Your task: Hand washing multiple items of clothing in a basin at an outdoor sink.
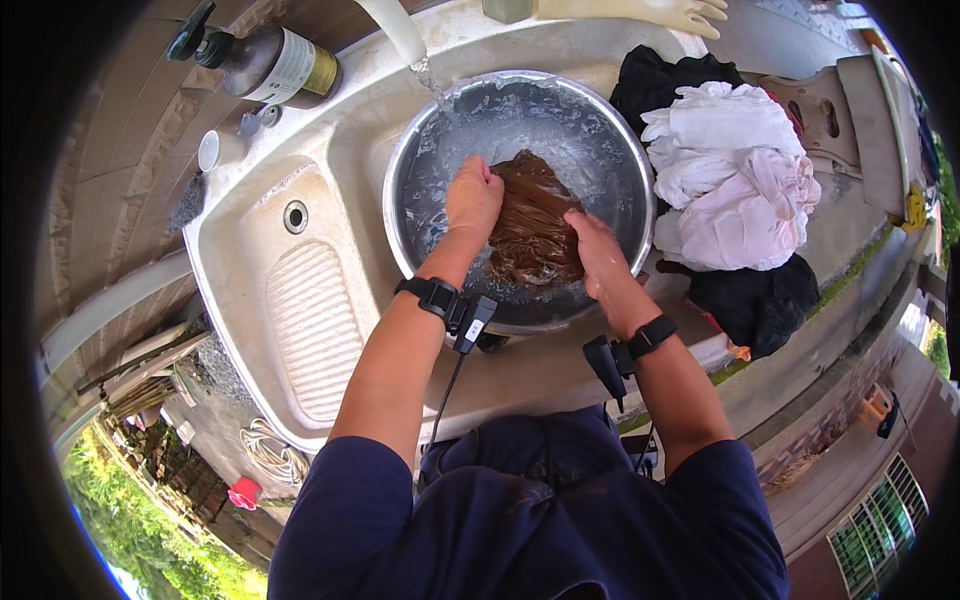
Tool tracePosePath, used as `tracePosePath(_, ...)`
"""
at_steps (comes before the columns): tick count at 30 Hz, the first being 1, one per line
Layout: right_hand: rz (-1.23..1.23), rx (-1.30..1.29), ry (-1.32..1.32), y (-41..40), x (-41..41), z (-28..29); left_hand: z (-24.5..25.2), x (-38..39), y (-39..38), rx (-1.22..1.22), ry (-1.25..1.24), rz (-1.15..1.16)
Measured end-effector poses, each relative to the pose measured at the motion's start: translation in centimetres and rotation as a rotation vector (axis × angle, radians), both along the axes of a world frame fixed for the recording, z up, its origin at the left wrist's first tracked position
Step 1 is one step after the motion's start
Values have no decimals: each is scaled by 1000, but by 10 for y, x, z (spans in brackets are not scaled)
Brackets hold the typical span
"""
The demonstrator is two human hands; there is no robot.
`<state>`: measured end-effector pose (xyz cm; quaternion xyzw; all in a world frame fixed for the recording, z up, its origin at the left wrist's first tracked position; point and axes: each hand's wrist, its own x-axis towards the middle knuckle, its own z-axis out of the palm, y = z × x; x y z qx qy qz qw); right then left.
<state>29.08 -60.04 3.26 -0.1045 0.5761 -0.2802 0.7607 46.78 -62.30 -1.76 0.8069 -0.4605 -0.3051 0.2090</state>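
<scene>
A wet brown garment point(536, 225) is stretched between my two hands over a round metal basin point(645, 161) of water. My left hand point(474, 196) is closed in a fist on the cloth's upper left edge. On the right edge, my right hand point(598, 251) pinches the fabric between thumb and fingers. The garment's lower part is bunched and touches the water. From a pale spout point(397, 30) at the top, water runs into the basin near its upper left rim. Both wrists wear black straps with small devices.
The basin stands in a stone laundry sink point(352, 157) with a ribbed washboard point(311, 330) at left. A pump bottle point(281, 67) and white cup point(220, 151) line its left edge. White and pink laundry point(735, 180), black clothes point(757, 300) and a rubber glove point(630, 10) lie right and above.
</scene>
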Motion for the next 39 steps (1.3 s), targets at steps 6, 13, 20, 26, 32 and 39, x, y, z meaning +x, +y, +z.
tracePosePath(6,119,-36,502,2,-22,-34,-32,29,19,121,-290,75)
tracePosePath(13,-155,198,-279,-7,-19,-90,7,-54,9,150,1009,62)
tracePosePath(20,-65,74,-173,17,-4,-42,51,-70,11,-152,115,-421)
tracePosePath(26,73,119,194,21,-9,-1,26,24,1,217,-147,-185)
tracePosePath(32,69,42,395,31,-22,-23,119,54,-14,-707,-277,-217)
tracePosePath(39,161,-95,253,44,-17,-54,242,65,-107,-1175,-766,-198)
